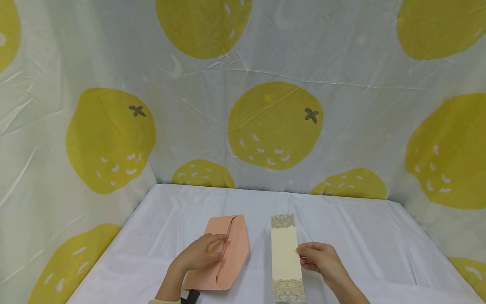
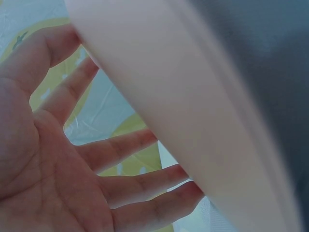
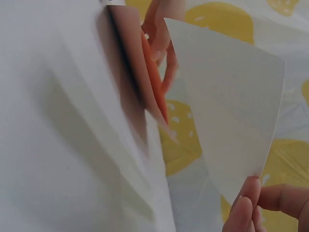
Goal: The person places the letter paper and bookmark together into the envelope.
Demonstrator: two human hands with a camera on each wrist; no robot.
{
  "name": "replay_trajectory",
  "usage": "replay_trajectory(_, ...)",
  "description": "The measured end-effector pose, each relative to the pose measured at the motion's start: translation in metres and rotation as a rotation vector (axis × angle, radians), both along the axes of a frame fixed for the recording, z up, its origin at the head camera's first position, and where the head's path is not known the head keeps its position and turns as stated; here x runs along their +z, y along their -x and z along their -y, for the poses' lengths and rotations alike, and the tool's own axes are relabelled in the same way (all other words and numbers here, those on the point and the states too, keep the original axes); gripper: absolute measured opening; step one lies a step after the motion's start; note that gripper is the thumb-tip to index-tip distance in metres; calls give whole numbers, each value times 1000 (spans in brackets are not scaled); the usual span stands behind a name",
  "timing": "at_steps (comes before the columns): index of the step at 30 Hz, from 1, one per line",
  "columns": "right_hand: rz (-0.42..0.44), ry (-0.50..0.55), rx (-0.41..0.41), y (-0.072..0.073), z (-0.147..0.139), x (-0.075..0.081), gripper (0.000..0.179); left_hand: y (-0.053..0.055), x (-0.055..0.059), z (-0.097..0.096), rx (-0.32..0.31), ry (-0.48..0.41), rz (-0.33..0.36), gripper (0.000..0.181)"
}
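Note:
On the table at left lies a salmon-pink paper envelope [image 1: 236, 253], its flap unfolded toward the right. My left hand [image 1: 205, 252] rests on it with fingers spread; the thumb and fingertips touch along the slit of its mouth. In the left wrist view the fingers [image 2: 140, 186] reach the near edge of a pale, blurred surface. My right hand [image 1: 322, 261] pinches the right long edge of a cream card [image 1: 285, 253] with lacy patterned bands at both ends. The card's plain back [image 3: 231, 106] shows in the right wrist view, slightly bowed and raised off the table.
A white cloth covers the table [image 1: 364, 236]. Behind and at the sides hangs a pale curtain [image 1: 197, 109] printed with large yellow fruit. A dark band [image 1: 190, 296] sits at my left wrist, beside the envelope's lower corner.

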State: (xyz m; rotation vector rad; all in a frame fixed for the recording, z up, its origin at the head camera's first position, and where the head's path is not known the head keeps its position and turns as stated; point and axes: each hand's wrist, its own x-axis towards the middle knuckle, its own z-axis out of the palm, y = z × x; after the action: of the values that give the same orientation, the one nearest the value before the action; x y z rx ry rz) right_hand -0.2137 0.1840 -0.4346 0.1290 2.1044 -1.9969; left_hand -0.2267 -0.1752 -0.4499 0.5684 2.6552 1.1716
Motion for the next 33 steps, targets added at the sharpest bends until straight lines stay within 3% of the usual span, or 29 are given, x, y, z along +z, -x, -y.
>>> replay_trajectory(10,-29,29,39,2,20,4,24,0,-1,0,9,11,1,50)
replay_trajectory(33,4,108,79,10,53,-1,21,0,-1,-1,21,10,-13,50)
